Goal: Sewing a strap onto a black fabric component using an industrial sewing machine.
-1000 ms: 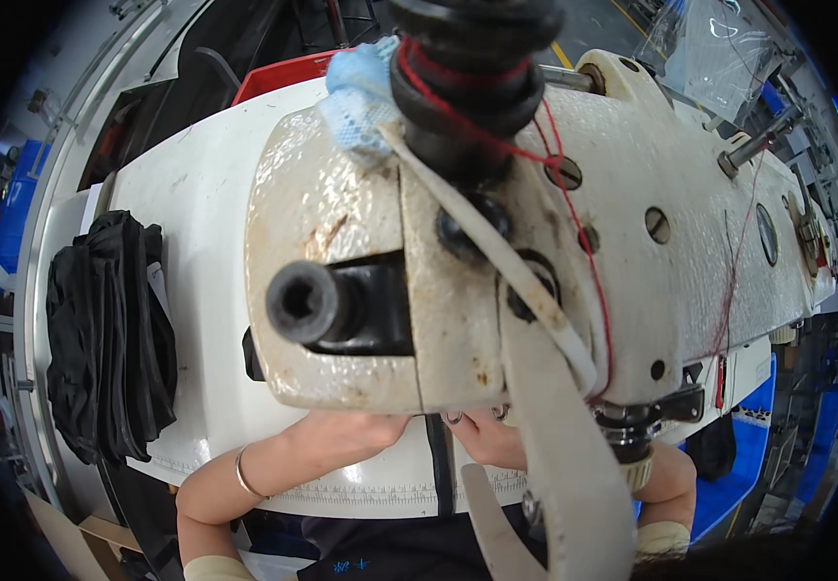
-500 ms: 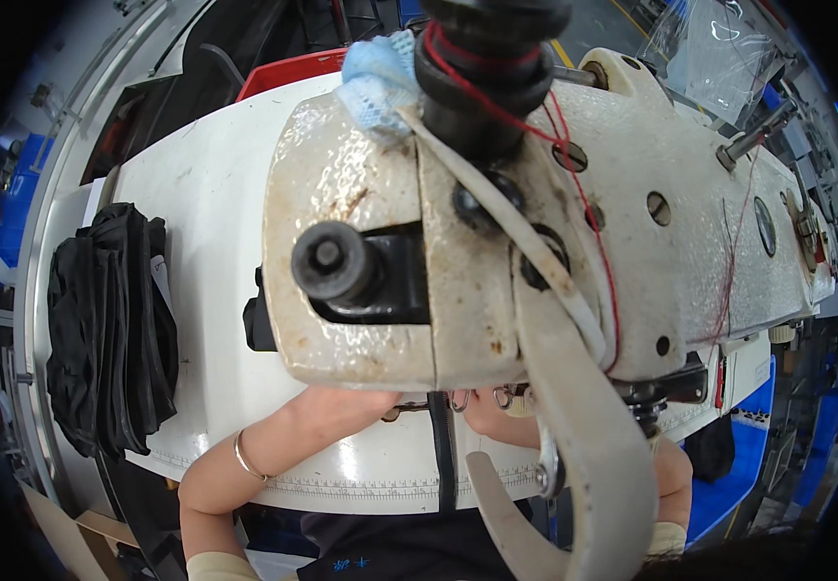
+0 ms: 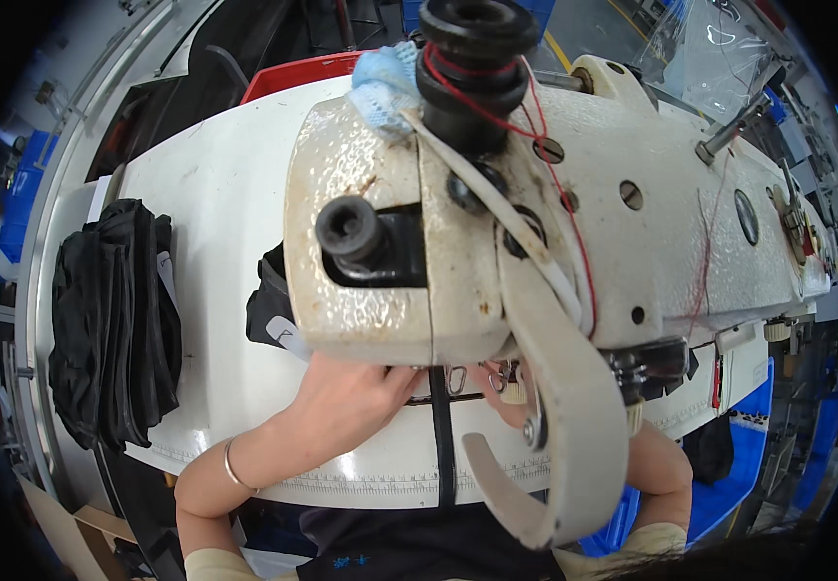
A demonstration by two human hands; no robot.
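A white sewing machine head (image 3: 390,329) stands between the view and my hands. My left hand (image 3: 356,392) lies under its front edge with fingers bent, tips beside a narrow black strap (image 3: 443,436); what they pinch is hidden. Right of the strap, my right hand (image 3: 504,395) is mostly covered by the machine's curved lever (image 3: 588,436), its fingers hidden. Small metal parts of the machine (image 3: 457,380) show between the hands. The strap runs down over the table's front edge. Black fabric (image 3: 269,295) with a white patch pokes out left of the machine head.
A stack of folded black fabric pieces (image 3: 114,324) lies on the white table (image 3: 220,232) at left. Red thread (image 3: 583,261) hangs over the machine. Behind stands a red bin (image 3: 303,73); at right, a blue tray (image 3: 729,479). A ruler scale marks the table's front.
My left hand has moved out from under the machine head, so more of it shows. More black fabric and its white patch are visible at left. The view has shifted slightly.
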